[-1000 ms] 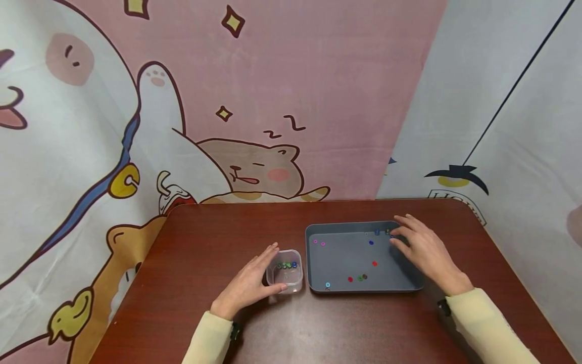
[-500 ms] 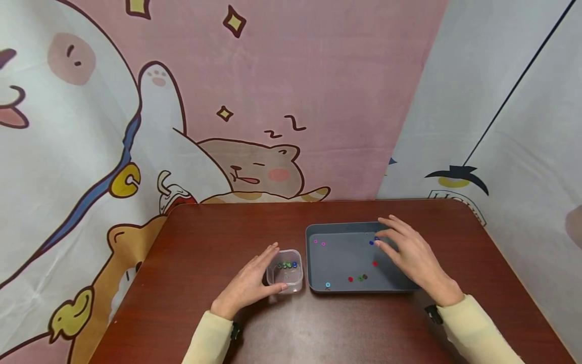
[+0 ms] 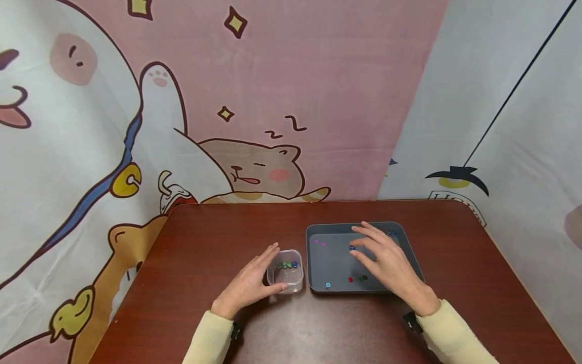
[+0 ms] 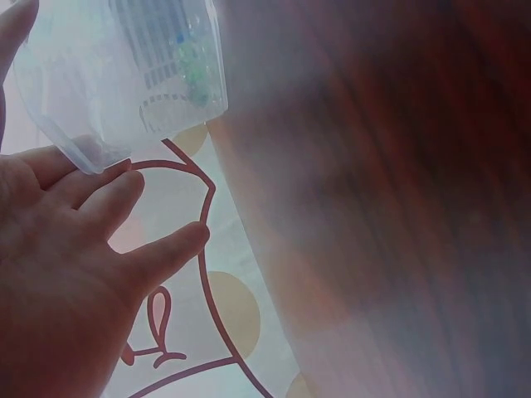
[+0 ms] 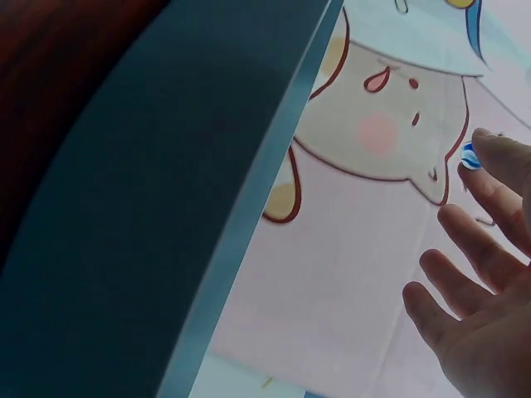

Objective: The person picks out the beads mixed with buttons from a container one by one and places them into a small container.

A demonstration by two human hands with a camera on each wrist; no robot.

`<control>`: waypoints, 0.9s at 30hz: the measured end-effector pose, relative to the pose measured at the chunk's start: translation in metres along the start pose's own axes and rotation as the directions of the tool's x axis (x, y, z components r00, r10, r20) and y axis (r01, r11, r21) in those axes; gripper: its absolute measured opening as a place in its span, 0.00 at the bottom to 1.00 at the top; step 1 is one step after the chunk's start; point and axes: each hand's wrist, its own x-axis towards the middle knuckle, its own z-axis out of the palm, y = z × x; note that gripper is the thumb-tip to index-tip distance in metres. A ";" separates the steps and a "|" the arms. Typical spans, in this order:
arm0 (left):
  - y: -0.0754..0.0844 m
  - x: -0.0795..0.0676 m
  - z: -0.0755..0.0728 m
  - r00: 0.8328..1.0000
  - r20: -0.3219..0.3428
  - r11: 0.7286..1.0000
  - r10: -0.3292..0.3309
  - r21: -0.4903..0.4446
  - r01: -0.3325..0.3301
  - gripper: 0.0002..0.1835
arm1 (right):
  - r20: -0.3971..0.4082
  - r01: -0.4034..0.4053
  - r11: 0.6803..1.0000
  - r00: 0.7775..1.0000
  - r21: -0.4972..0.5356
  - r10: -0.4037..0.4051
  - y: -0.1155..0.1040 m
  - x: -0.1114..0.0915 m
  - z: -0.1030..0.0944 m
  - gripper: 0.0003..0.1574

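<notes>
My left hand (image 3: 245, 287) holds a small clear plastic box (image 3: 286, 288), thumb at its near side and fingers at the far left corner. Several green and blue beads (image 3: 289, 265) lie in a row inside the box. Over the grey tray (image 3: 336, 263), my right hand (image 3: 389, 263) pinches a blue-and-white striped bead (image 5: 470, 156) between thumb and index finger, its other fingers spread. In the left wrist view, the box (image 4: 108, 91) rises beside the spread fingers.
Lying in the tray are pink rings (image 3: 323, 244), a light-blue ring (image 3: 328, 285), a red piece (image 3: 350, 279) and small dark-green pieces (image 3: 362, 278). Several dark beads (image 3: 391, 234) sit at its far right corner. Beyond the brown table (image 3: 236, 227) hangs a printed cloth (image 3: 345, 101).
My right hand has moved left across the tray from its far right corner, carrying the blue-and-white bead. The left hand and the box have stayed in place.
</notes>
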 end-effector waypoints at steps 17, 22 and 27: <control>0.000 0.001 -0.001 1.000 0.004 1.000 0.010 0.010 -0.010 0.55 | 0.035 0.106 0.990 0.993 0.092 -0.110 -0.040 0.018 0.033 0.15; -0.001 0.001 -0.001 1.000 0.007 1.000 0.006 0.013 -0.006 0.55 | 0.073 0.109 0.988 0.991 0.108 -0.117 -0.048 0.020 0.042 0.14; -0.001 0.002 -0.001 1.000 0.007 1.000 0.015 0.015 -0.015 0.55 | 0.096 0.133 0.986 0.985 0.103 -0.143 -0.054 0.020 0.054 0.13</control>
